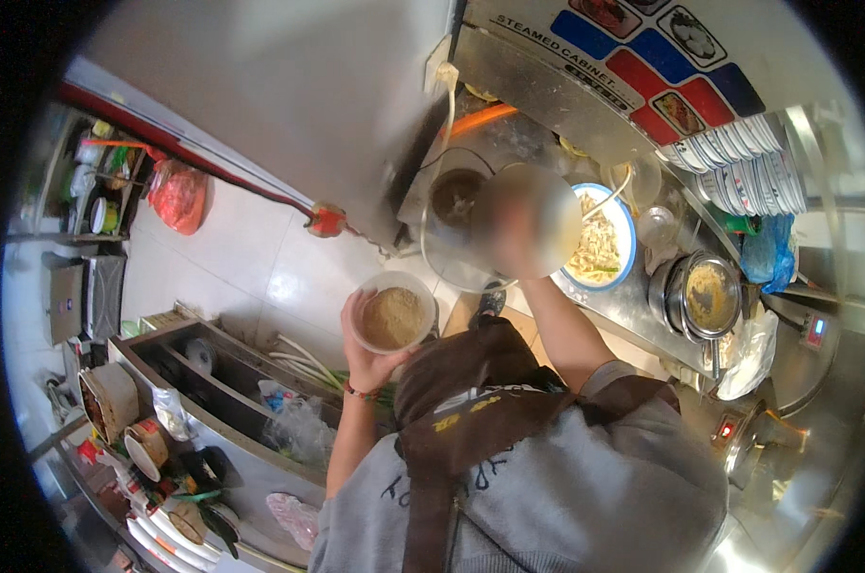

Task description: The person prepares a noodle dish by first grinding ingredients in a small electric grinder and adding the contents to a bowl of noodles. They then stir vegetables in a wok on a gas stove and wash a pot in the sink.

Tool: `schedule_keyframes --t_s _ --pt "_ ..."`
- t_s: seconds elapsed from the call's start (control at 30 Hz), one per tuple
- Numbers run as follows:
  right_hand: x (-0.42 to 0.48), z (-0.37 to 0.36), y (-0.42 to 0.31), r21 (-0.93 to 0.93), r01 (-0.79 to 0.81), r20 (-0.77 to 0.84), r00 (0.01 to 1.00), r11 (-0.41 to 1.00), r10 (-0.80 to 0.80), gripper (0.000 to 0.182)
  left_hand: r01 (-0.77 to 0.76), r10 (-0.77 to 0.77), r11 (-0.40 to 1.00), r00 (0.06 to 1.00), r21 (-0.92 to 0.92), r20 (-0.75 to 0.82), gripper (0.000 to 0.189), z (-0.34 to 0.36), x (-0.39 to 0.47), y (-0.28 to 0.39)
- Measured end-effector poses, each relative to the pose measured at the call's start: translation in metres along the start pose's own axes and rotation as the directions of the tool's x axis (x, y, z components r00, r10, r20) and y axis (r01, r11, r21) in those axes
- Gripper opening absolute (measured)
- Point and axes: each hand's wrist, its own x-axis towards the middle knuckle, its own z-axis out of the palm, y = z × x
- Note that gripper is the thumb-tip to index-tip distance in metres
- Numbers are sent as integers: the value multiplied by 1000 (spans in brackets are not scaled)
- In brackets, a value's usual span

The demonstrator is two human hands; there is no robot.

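Observation:
My left hand grips a round translucent plastic tub that holds tan, coarse powder. It wraps the tub's left side and underside, above the floor beside the apron. My right hand reaches over the counter, but a blurred patch covers it, so its fingers and anything in them cannot be made out. Just right of that patch sits a blue-rimmed white bowl with pale, strip-like food and a green piece inside. On the patch's left, a dark round vessel is partly hidden.
A pale cable loops down past the counter edge. Metal bowls with a strainer stand on the right. White plates are stacked near the steam cabinet. At lower left is a steel-edged unit; a red bag sits farther off.

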Motion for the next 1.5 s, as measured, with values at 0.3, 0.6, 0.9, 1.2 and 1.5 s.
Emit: schedule_keyframes --t_s 0.3,0.6,0.9,1.2,1.5 --pt "3 1 4 -127 72 75 995 989 -62 20 1 -1 999 1000 -41 16 111 4 7 -2" --pt "-11 5 -16 -105 26 100 995 994 -16 14 26 -24 999 998 -43 54 107 6 13 -6" --pt "-43 66 -217 -127 885 693 402 448 -598 34 -187 182 982 968 15 174 106 38 71 16" --pt "-91 135 -352 -14 900 973 -89 -436 -214 40 -403 405 914 901 -44 158 103 78 158 92" --pt "-122 181 -386 179 727 984 -125 -663 128 39 -375 371 925 927 66 56 105 90 169 118"
